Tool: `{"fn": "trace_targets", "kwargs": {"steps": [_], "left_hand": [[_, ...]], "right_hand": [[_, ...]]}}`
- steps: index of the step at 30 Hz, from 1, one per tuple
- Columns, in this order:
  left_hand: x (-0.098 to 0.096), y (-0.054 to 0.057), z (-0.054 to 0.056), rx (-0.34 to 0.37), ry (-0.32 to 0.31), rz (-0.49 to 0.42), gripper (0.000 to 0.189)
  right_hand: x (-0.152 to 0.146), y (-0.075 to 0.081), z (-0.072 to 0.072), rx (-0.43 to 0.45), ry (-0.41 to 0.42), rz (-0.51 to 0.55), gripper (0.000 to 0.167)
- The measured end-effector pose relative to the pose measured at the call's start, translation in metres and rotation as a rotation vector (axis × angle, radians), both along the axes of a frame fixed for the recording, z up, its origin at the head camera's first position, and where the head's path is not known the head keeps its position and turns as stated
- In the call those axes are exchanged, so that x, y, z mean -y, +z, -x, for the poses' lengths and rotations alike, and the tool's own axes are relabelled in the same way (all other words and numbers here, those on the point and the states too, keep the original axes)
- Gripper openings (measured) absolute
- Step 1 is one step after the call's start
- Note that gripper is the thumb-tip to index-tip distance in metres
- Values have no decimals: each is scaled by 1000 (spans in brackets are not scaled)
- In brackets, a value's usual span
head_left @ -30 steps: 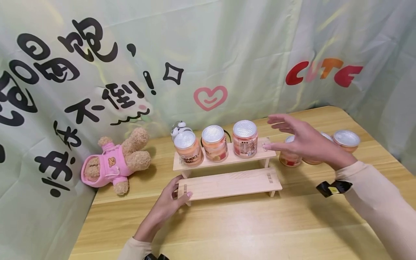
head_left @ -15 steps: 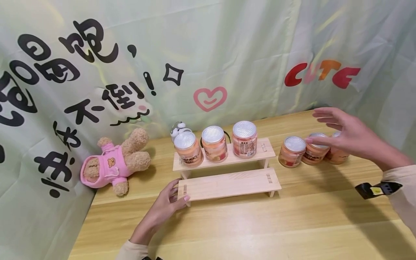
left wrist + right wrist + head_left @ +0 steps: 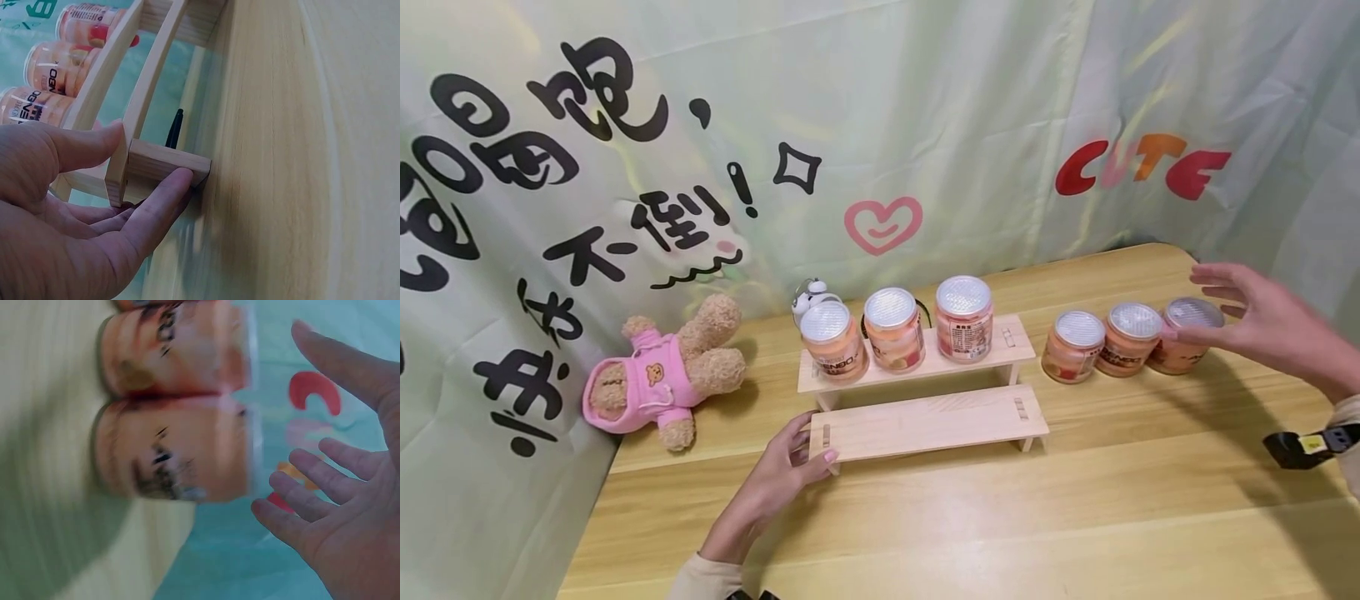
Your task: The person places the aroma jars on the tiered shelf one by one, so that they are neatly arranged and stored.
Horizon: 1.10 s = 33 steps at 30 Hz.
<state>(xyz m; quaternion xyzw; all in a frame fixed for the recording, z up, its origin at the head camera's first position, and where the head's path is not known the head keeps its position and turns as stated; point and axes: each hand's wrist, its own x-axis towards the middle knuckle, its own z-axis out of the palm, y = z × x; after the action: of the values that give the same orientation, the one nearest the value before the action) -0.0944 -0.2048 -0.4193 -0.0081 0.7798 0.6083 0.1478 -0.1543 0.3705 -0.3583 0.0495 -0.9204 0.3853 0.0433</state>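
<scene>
Head view: a two-step pale wooden display shelf is seen on a light wooden table, its upper step carrying three orange-labelled glass jars with silver lids. The shelf's lower left corner is touched by the left hand, thumb on top and fingers relaxed. Right of the shelf a row of three more orange jars stands on the table; the right hand is held spread, fingers apart, at the rightmost jar; contact cannot be told. A brown teddy bear in a pink hoodie lies at the left.

Left wrist view: the shelf's leg block is pressed between thumb and straight fingers.

Right wrist view: blurred jars are shown beside the open palm, with nothing gripped.
</scene>
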Motion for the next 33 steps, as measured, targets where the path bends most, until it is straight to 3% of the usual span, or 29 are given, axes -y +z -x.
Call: {"fn": "trace_targets", "kwargs": {"steps": [9,16,24,33], "left_hand": [[0,0,1,14,-23,-13,75],[-1,0,1,21,-18,-9,75],[0,1,1,18,-4,10,75],[0,1,0,11,-9,-2,75]], "right_hand": [[-19,-32,-1,80,-28,9,101],[-20,-52,-4,25,-87,36,75],[-17,-59,-14,-37,-115,39,70],[-13,-60,-33,-147,-107,78,50]]}}
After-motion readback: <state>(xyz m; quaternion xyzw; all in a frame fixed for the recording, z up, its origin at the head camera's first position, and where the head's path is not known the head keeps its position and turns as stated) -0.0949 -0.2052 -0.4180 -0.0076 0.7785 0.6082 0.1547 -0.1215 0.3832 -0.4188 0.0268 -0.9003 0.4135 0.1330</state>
